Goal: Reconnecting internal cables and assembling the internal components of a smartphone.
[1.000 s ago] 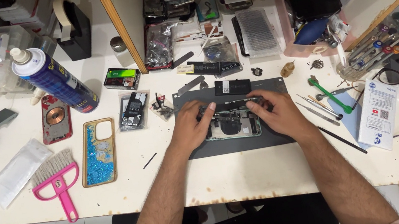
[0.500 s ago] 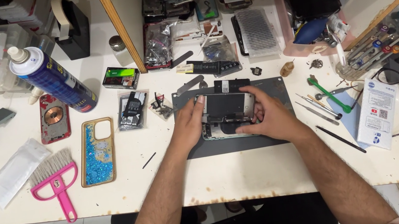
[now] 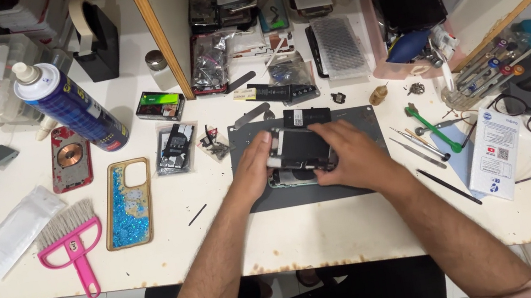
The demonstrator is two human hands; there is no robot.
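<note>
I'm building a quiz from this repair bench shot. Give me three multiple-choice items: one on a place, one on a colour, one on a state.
1. Where does the brush lie?
A. On the shelf
B. On the table left of the glitter phone case
C. On the grey mat

2. What colour is the brush's handle?
A. Pink
B. Green
C. Black

3. What are the hands doing?
A. Resting apart on the bare table
B. Both hold the phone over the mat
C. One lifts the spray can

Answers: B, the brush lies beside the case's left edge; A, frame and handle are pink; B, the left hand and right hand close on the phone from either side.
</note>
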